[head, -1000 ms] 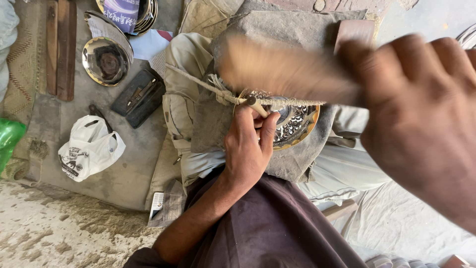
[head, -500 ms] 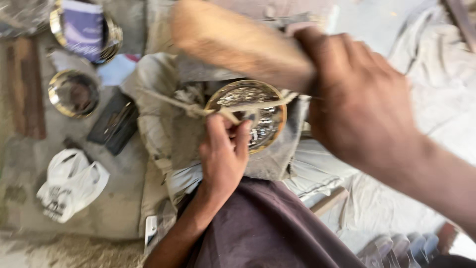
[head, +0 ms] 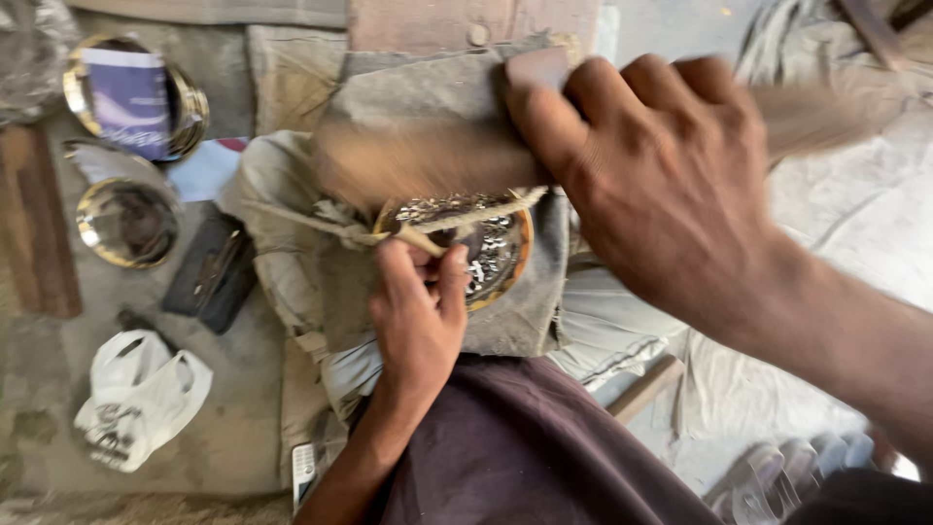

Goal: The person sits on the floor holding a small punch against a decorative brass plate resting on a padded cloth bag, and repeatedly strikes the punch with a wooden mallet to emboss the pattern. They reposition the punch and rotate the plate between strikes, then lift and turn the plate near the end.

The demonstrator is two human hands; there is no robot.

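Left hand (head: 420, 309) sits low on the engraved plate (head: 486, 248), fingers pressed together and pinching a thin stick-like tool (head: 420, 240) whose tip rests on the plate's near-left rim. The plate is round, brass-edged with a dark patterned face, and it lies on a grey cloth pad (head: 437, 107) over the person's lap, just above the maroon garment (head: 525, 447). A twisted cord (head: 476, 209) crosses the plate's upper half and runs off to the plate's left, over the cloth.

Right hand (head: 661, 185) is up high, above and right of the plate, fingers curled tight round a wooden mallet (head: 408, 160); the mallet's head is a blur hanging just over the plate's upper left edge. Whether it touches the plate, I cannot tell.

Well left of the plate, on the ground cloth: a small brass bowl (head: 126, 222), and beyond it another brass dish (head: 131, 92) with a blue packet inside. A dark pouch (head: 212, 275) lies between the bowl and the plate. A white plastic bag (head: 136, 399) sits lower left of the plate.
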